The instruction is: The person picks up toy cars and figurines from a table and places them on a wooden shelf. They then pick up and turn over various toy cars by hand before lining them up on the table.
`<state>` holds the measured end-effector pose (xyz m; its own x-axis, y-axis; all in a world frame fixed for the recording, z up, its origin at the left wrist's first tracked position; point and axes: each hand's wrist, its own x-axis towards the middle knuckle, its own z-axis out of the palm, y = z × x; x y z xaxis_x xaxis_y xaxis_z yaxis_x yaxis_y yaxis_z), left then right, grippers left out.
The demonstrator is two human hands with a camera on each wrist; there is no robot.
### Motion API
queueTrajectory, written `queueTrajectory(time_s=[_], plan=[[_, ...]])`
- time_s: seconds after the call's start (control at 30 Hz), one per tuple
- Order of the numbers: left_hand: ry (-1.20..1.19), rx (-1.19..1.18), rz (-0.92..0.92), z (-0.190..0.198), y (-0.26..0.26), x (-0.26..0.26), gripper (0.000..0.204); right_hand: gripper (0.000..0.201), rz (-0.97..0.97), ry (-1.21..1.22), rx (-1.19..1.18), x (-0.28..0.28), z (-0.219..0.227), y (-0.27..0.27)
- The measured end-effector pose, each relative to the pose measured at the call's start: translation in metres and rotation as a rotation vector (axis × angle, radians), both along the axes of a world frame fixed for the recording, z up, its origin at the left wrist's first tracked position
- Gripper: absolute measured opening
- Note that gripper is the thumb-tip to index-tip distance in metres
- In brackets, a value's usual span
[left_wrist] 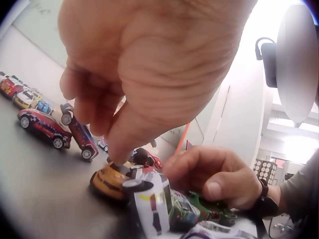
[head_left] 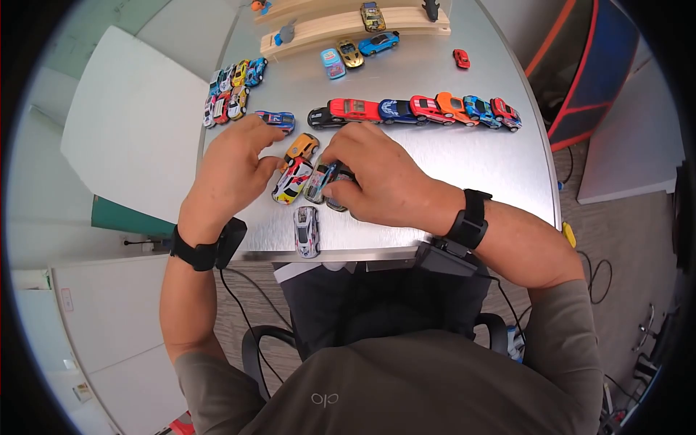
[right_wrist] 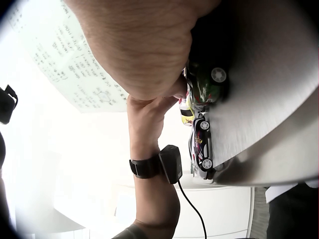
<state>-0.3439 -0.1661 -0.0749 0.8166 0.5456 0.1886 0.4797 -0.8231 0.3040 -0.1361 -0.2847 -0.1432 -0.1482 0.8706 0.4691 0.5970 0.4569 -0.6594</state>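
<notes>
My right hand (head_left: 377, 174) grips a dark green toy car (right_wrist: 207, 89), thumb and fingers around it and partly hiding it. Beside it lies a green-and-grey toy car (head_left: 317, 183), close to the fingertips. To its left are a white, red and yellow toy car (head_left: 292, 181) and an orange toy car (head_left: 301, 148). My left hand (head_left: 232, 163) hovers at their left side, fingers bent and apart from the thumb, whose tip is close to the orange car. Just beyond its fingertips is a blue-and-red toy car (head_left: 279, 121); in the left wrist view, a tilted toy car (left_wrist: 79, 132) shows near the fingers.
A silver toy car (head_left: 307, 232) sits near the table's front edge. Several overlapping toy cars form a row with a red car (head_left: 354, 109) across the middle. More cars cluster at the left, and a wooden track (head_left: 406, 22) stands at the back. A small red car (head_left: 461, 59) lies back right.
</notes>
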Motion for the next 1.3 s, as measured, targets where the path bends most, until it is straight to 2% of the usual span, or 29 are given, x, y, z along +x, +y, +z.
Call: queueTrajectory(time_s=[0.07, 0.3, 0.4, 0.53, 0.6, 0.7, 1.0, 1.3], plan=[[0.042, -0.057, 0.071, -0.001, -0.004, -0.004, 0.033, 0.032, -0.008, 0.014, 0.014, 0.001, 0.0, 0.001], [-0.005, -0.253, 0.098, -0.005, -0.006, -0.015, 0.033, 0.028, -0.085, 0.03, 0.187, 0.026, 0.023, 0.018], [-0.031, -0.238, 0.07, -0.011, -0.003, -0.015, 0.03, 0.03, -0.234, -0.179, 0.297, 0.036, 0.037, 0.023], [-0.014, -0.263, 0.074, -0.018, 0.001, -0.018, 0.027, 0.028, -0.24, -0.331, 0.294, 0.037, 0.033, 0.037], [-0.021, -0.265, 0.063, -0.021, 0.003, -0.018, 0.026, 0.025, -0.181, -0.472, 0.156, 0.034, 0.033, 0.042], [-0.025, -0.3, 0.08, -0.021, 0.005, -0.015, 0.026, 0.023, -0.188, -0.553, 0.049, 0.03, 0.037, 0.052], [0.005, -0.305, 0.069, -0.02, 0.007, -0.009, 0.026, 0.025, -0.154, -0.673, -0.125, 0.022, 0.036, 0.071], [-0.021, -0.306, 0.089, -0.025, 0.007, -0.006, 0.027, 0.024, -0.127, -0.64, -0.125, 0.024, 0.034, 0.073]])
